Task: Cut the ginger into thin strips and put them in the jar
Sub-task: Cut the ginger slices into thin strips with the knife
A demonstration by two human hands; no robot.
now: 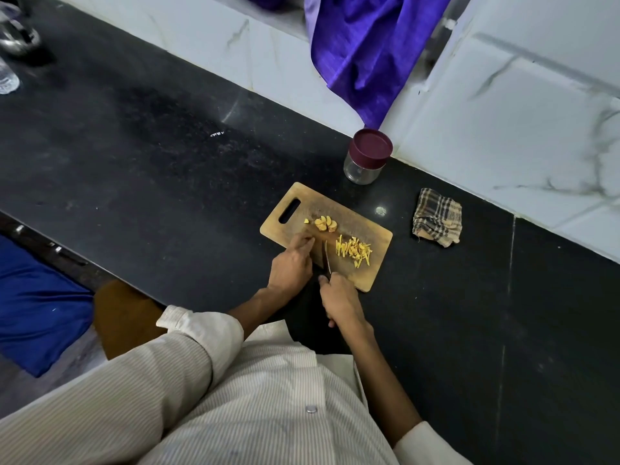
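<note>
A wooden cutting board [375, 263] lies on the black counter. Several yellow ginger slices [325, 224] sit near the board's handle slot, and a pile of thin ginger strips [355, 250] lies to their right. My right hand [340, 302] grips the handle of a knife [326, 258], whose blade stands edge-down on the board. My left hand [291, 266] has its fingers curled down on the board just left of the blade; what they hold is hidden. A clear glass jar [362, 169] with a maroon lid [372, 146] on it stands behind the board.
A folded checkered cloth [437, 217] lies right of the board. A purple cloth [369, 52] hangs down the white marble wall above the jar. Glassware [13, 38] stands at the far left of the counter. The counter's front edge runs under my forearms.
</note>
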